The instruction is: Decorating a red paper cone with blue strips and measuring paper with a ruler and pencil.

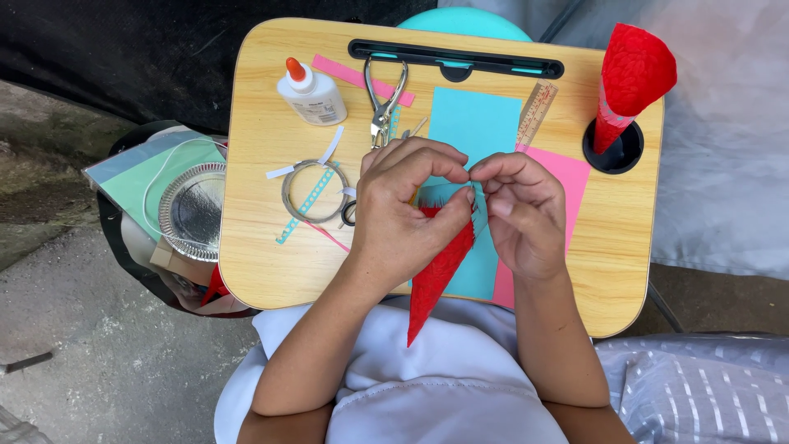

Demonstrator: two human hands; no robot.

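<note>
At frame centre both hands pinch a red cone: left hand wraps it, right hand nips its rim. Bare wooden tray lies lower left.

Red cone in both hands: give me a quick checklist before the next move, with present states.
1. Left hand grips red cone: ok.
2. Right hand pinches at the cone's top edge: ok.
3. Cone tip points toward the person, off the lap desk: ok.
4. Glue bottle capped, lying within reach: ok.
5. Second red cone seated in cup hole: ok.
6. Cone seam closed: cannot tell, hidden by fingers.
</note>
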